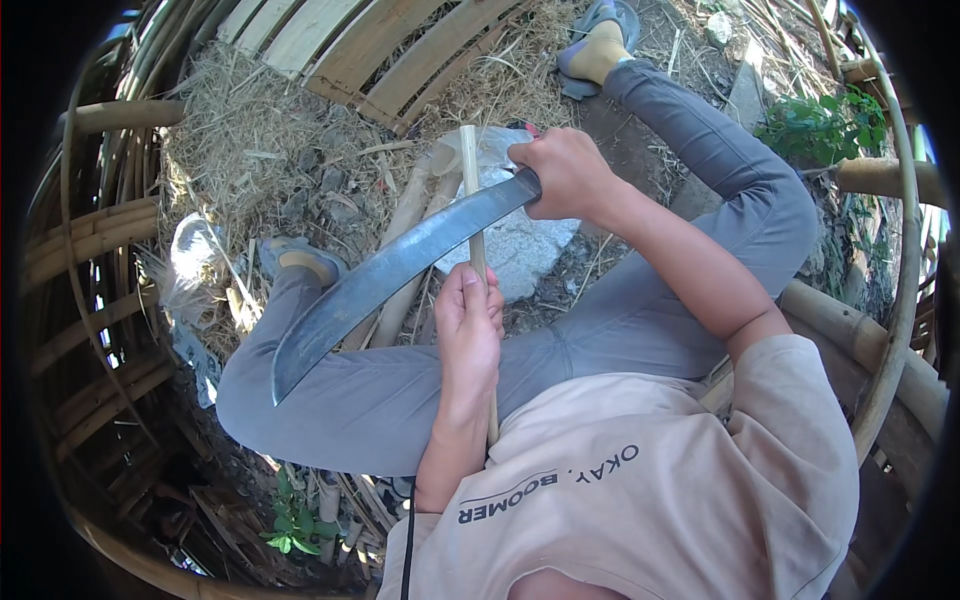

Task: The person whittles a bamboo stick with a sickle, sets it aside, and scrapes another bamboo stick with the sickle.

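My right hand (566, 175) is closed around the handle of a machete, and the handle itself is mostly hidden in the fist. The machete's long, dark, curved blade (390, 268) reaches down to the left, its tip over my left thigh. A slim, pale bamboo stick (468, 160) stands lengthwise in my left hand (470, 318), fingers wrapped round it with the thumb along it. Above that hand the blade crosses the stick; whether its edge bites in I cannot tell. The stick's lower end runs beside my left forearm toward my shirt.
Beyond the blade lies a pale grey stone (525, 250) with clear plastic (495, 150) behind it. Bamboo poles (405, 215) rest on the ground beside the stone. Pale wooden slats (385, 50) lie farther off amid dry straw (235, 130). Bamboo rails (870, 340) curve around me.
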Tool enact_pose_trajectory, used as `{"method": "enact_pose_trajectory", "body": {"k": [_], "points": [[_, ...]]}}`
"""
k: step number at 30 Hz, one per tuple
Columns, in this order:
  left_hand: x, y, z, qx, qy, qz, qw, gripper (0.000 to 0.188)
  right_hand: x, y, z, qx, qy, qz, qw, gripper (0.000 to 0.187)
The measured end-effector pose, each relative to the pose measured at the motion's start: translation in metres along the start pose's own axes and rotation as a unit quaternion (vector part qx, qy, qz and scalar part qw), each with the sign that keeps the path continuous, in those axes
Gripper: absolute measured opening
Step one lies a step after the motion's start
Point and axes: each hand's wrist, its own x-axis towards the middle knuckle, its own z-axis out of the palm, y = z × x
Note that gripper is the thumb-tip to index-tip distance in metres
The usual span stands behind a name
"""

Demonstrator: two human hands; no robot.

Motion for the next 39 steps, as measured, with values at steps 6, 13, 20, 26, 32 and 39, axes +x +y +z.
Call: {"method": "enact_pose_trajectory", "body": {"k": [6, 13, 20, 26, 32, 39], "points": [[-0.008, 0.007, -0.005, -0.025, 0.015, -0.012, 0.999, 0.030, 0.009, 0.057, -0.024, -0.080, 0.138, 0.078, 0.984, 0.020], [-0.004, 0.002, 0.001, -0.055, -0.053, -0.050, 0.996, 0.028, 0.006, 0.081, -0.042, 0.087, 0.276, 0.072, 0.954, 0.019], [-0.001, 0.010, -0.005, -0.072, -0.029, -0.031, 0.997, 0.028, 0.002, 0.034, -0.035, 0.192, 0.131, 0.013, 0.972, 0.028], [0.001, 0.011, -0.012, -0.098, -0.003, -0.033, 0.995, 0.026, -0.013, -0.012, -0.025, 0.204, -0.010, 0.022, 0.979, 0.033], [0.001, 0.012, -0.014, -0.093, 0.014, -0.029, 0.995, 0.026, -0.021, -0.037, -0.029, 0.237, -0.133, 0.016, 0.962, 0.030], [0.001, 0.012, -0.015, -0.100, 0.000, -0.030, 0.995, 0.029, -0.022, -0.039, -0.037, 0.201, -0.138, -0.010, 0.970, 0.031]]}}
